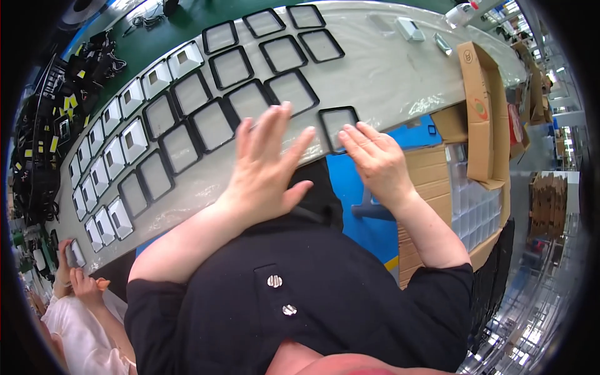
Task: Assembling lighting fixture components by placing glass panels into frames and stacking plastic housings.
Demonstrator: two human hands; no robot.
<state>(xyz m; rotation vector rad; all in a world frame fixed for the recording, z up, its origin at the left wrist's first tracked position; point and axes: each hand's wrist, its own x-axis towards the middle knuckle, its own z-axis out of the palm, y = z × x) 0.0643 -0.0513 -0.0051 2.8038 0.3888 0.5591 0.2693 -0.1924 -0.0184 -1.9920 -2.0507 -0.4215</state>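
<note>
My left hand (pixel 265 165) hovers over the table's near edge, fingers spread, with nothing in it. Just to its right is a rectangular black frame (pixel 324 130) with rounded corners, at the table's near edge. My right hand (pixel 378 161) has its fingers pressed together over that frame's right side; its thumb is hidden. Beyond my left hand, similar black frames (pixel 294 90) lie in rows on the grey covered table (pixel 381 75). Farther left, several frames hold white panels with a square centre (pixel 156 79).
An open cardboard box (pixel 481 125) with a clear divided tray (pixel 478 209) stands at the right. Blue material (pixel 353 181) lies below the table edge. Small packets (pixel 409 29) and a bottle (pixel 461 14) sit at the far right. Another person's hands (pixel 84 284) work at lower left.
</note>
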